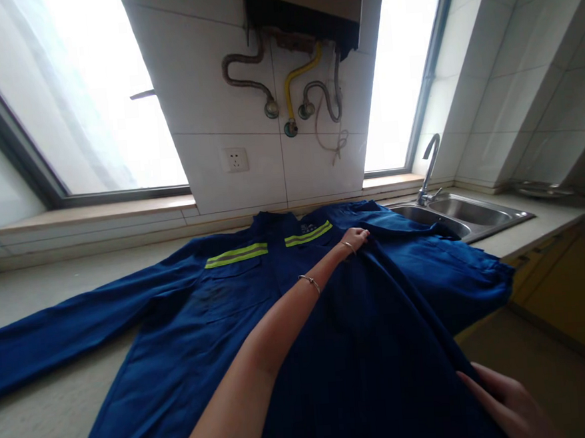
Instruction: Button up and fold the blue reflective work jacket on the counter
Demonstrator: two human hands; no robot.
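A: From the left, you've got a blue work jacket (pixel 182 367) spread on the worktop (pixel 21 431), one sleeve (pixel 80 334) running out of view, collar (pixel 274 217) near the back edge. How will it handle?

B: Soft and fairly light, I'd judge; it'll crease, not break. The reflective strips (pixel 237 255) may be stiffer.

A: Where would you grip it?

B: Along the folded side edge, I'd say: doubled cloth gives you something to pinch.

A: And there's your left hand (pixel 356 238), arm stretched across the chest, fingers closed on that fold!

B: Farther right, bunched cloth overlaps the worktop's front edge, near the double sink (pixel 520 217). Below, your right hand (pixel 510 400) is at the jacket's side; whether it's gripping, I can't tell.
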